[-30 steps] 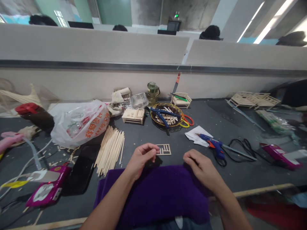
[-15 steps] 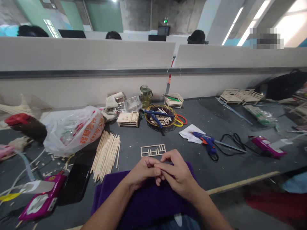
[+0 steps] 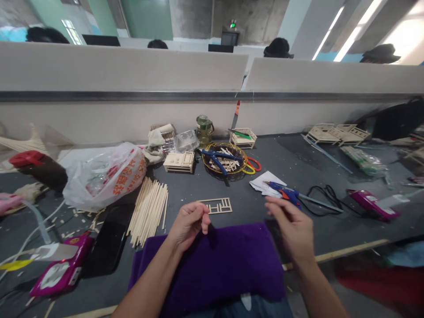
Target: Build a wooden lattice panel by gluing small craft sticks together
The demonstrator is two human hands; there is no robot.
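My left hand is raised over the far edge of a folded purple cloth. Its thumb and fingers are pressed together; anything small between them is hidden. Just beyond its fingertips, a little rectangular wooden stick frame with inner bars lies flat on the dark table. My right hand is off to the right with loosely stretched fingers, and nothing shows in them. Its fingertips are near a blue and orange glue gun, which rests partly on white paper.
Left of the cloth lie a bundle of wooden sticks, a black phone and a plastic bag. Beyond, blue cutters lie across a wire basket of stick pieces. Small wooden models stand near the partition.
My hands were together over the cloth and have come apart. The right moved rightward toward the glue gun, while the left shifted slightly left and stayed pinched.
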